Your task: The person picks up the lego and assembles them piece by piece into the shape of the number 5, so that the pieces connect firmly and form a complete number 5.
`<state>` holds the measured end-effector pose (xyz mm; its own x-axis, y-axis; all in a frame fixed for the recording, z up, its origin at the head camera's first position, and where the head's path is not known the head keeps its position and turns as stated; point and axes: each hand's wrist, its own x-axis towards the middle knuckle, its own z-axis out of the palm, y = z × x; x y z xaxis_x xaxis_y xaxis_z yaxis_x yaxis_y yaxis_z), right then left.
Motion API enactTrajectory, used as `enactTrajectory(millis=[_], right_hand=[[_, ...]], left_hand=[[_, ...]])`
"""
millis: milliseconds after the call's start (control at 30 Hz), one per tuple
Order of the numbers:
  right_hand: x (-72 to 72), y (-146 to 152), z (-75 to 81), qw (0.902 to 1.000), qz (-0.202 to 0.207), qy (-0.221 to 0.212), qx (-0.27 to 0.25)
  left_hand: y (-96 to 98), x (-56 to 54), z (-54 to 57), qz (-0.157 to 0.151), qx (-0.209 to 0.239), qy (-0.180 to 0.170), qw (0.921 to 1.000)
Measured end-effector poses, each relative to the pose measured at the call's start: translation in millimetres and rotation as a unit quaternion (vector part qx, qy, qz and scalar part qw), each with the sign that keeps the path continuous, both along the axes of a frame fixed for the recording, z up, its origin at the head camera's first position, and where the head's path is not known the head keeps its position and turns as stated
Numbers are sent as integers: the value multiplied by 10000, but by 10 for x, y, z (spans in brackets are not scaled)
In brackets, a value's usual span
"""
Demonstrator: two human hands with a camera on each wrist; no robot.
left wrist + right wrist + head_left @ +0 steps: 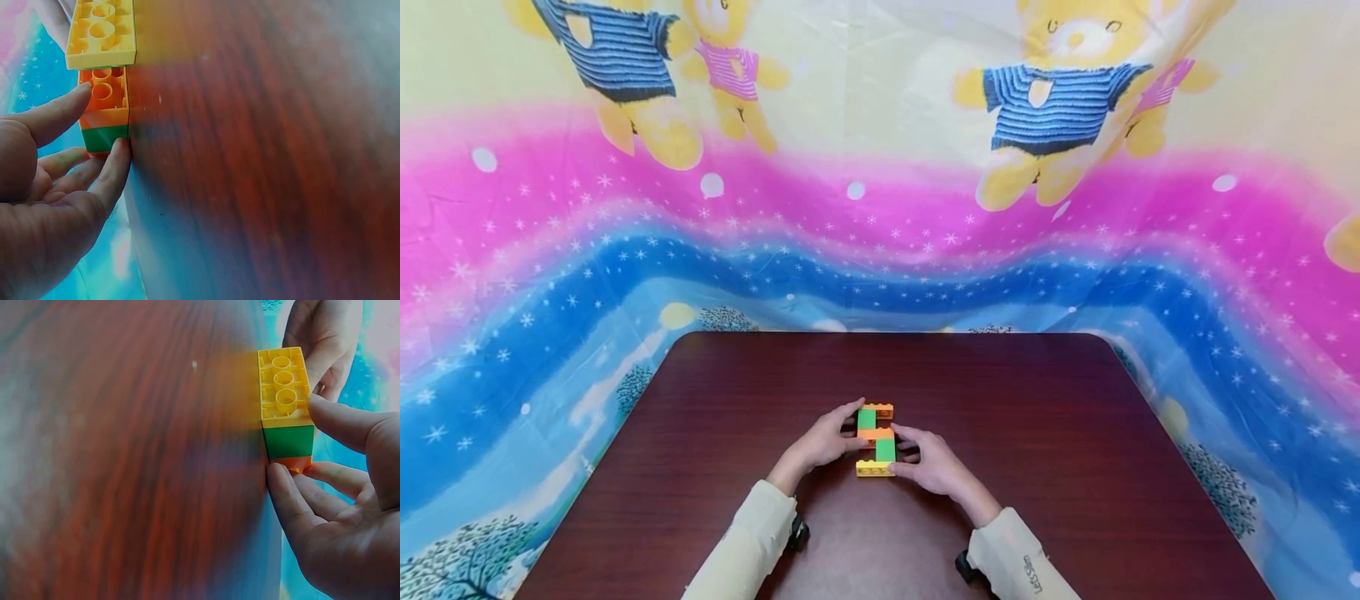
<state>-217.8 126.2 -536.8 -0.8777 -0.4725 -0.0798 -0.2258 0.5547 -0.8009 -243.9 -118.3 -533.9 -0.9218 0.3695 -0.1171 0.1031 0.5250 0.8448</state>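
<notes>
Toy building bricks joined into a zigzag lie on their side on the table, between both hands. Nearest me is a yellow brick [871, 469], its hollow underside facing me. Behind it come a green brick [886, 451], an orange brick [872, 434], another green brick [867, 419] and a far orange brick [883, 411]. My left hand [826, 437] grips the left side, thumb at the middle orange brick, fingers reaching to the far end. From the right, my right hand [936, 465] holds the near part, its thumb at the yellow brick [284, 384] and fingertips by the middle orange brick.
The dark reddish-brown table [1037, 400] has rounded far corners. A printed cloth [880, 208] with bears and snowflakes hangs behind it and down its sides. A dark wrist device [797, 532] sits at the left sleeve, another [967, 567] at the right.
</notes>
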Motion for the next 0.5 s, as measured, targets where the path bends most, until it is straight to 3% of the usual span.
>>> enactTrajectory(millis=[267,500], right_hand=[[1,27,16,10000,-7,17,52],[34,178,105,9987,2,428,263]], left_hand=[[-4,18,36,22,-197,297,9994],[-237,100,158,180,-913,1162,9889]])
